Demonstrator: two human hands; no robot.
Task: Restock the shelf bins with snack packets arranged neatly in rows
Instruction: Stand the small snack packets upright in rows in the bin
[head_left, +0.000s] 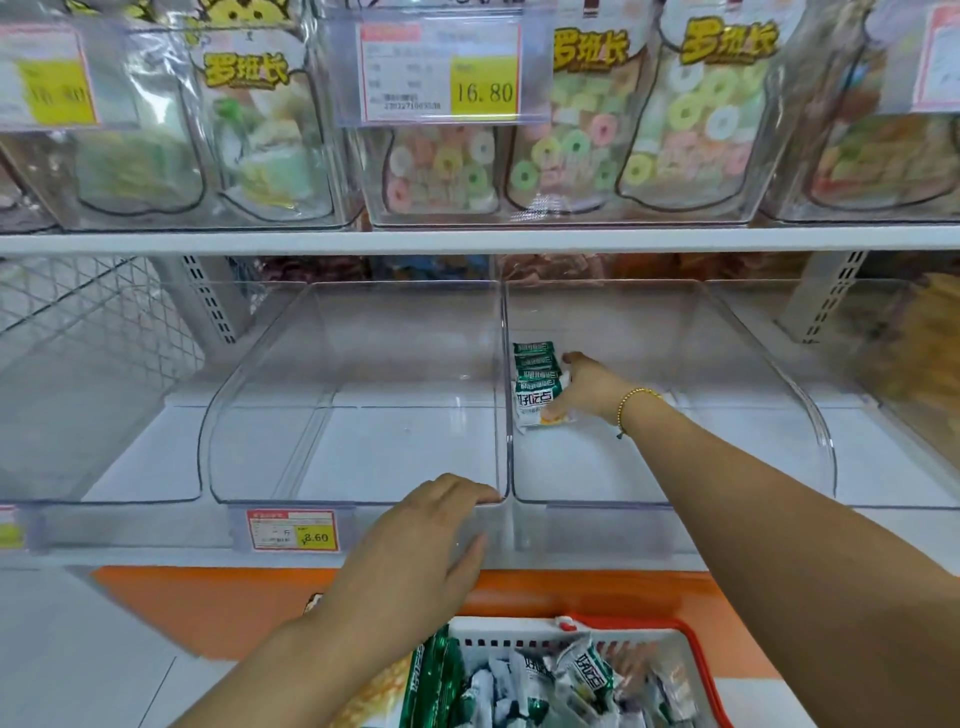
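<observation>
So the right hand (587, 387) is reaching deep into the right clear bin (675, 457), fingers closed on the front snack packet (540, 402) at the near end of a short row of green-and-white packets (534, 364) lined up tight against the bin's left wall. Makes sense to me: starting in the back corner against the wall gives a straight edge to build the row from, and each new packet overlaps the last like shingles. The left hand (426, 545) is spread flat with the fingers apart, holding nothing, resting on the front lip where the two bins meet, probably to stop the bin sliding while the other arm pushes in. The left clear bin (337, 457) has nothing in it. Down below there's a red-rimmed basket (696, 670) full of the same packets, parked right under the hands so refills are a short reach. The shelf (467, 240) is white metal, the upper level is packed with bagged ring candies (701, 124) behind price tags (441, 73), and the floor has an orange patch (218, 608).
</observation>
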